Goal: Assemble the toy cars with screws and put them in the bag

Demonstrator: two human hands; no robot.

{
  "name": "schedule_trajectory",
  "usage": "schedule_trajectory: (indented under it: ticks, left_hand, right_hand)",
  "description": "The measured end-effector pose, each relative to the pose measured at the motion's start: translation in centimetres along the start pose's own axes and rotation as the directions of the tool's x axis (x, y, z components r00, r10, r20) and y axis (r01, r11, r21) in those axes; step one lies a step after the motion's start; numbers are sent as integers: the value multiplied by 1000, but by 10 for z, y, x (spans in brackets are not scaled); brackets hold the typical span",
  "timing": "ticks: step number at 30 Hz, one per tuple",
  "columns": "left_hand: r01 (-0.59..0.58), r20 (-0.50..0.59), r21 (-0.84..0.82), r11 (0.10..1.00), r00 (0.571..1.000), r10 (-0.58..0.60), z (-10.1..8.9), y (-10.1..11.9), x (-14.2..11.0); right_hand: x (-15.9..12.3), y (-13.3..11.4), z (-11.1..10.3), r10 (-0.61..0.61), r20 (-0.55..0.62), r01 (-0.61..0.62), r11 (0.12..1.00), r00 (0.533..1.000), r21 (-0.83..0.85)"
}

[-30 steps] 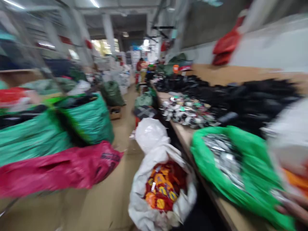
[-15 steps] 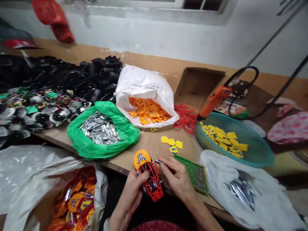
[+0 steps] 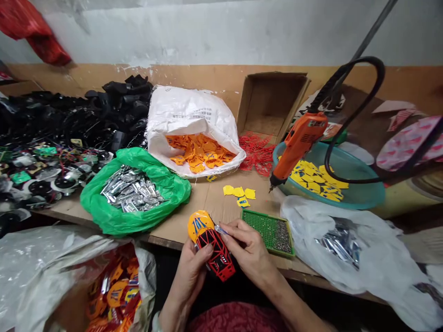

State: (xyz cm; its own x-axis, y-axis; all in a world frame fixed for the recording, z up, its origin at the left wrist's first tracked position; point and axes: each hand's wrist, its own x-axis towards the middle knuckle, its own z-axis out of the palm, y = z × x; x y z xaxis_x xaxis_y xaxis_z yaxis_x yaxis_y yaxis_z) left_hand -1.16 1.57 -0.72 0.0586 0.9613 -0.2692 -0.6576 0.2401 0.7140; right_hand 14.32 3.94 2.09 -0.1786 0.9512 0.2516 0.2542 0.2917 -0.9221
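Observation:
My left hand (image 3: pixel 194 263) is closed around a toy car body (image 3: pixel 215 249), with an orange hood and a red lattice frame over black. Its thumb presses on the red frame. Between thumb and fingertips, my right hand (image 3: pixel 247 246) pinches a small silver part (image 3: pixel 220 229), which is at the right side of the hood; whether it is seated there I cannot tell. Just beyond my right hand lies a green tray (image 3: pixel 258 226) with small screws (image 3: pixel 283 236) heaped at its right end. Several yellow pieces (image 3: pixel 238 191) lie on the cardboard tabletop behind the car body.
An orange electric screwdriver (image 3: pixel 299 143) hangs over a teal basin (image 3: pixel 375 186) of yellow pieces. Around stand a green bag (image 3: pixel 104 216) of silver parts, a white sack (image 3: pixel 190 103) of orange parts, a white plastic bag (image 3: pixel 297 212), and a low sack (image 3: pixel 41 295) of assembled bodies.
The silver part in my right hand has come closer, up against the side of the hood. The view has shifted, and the hanging screwdriver appears nearer and lower-tipped.

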Motion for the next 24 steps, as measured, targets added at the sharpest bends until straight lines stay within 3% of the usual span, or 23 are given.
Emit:
schedule_trajectory:
  ticks: [8, 14, 24]
  left_hand:
    - [-30, 78, 151, 988, 997, 18, -5, 3, -5]
    - [-37, 61, 201, 979, 998, 26, -6, 6, -7]
    - [38, 136, 191, 981, 989, -65, -9, 8, -10]
  right_hand:
    - [-11, -7, 9, 2, -116, 1, 999, 993, 32]
    - [-11, -11, 12, 1, -140, 5, 999, 990, 45]
    - [-9, -26, -3, 80, 10, -80, 996, 997, -44]
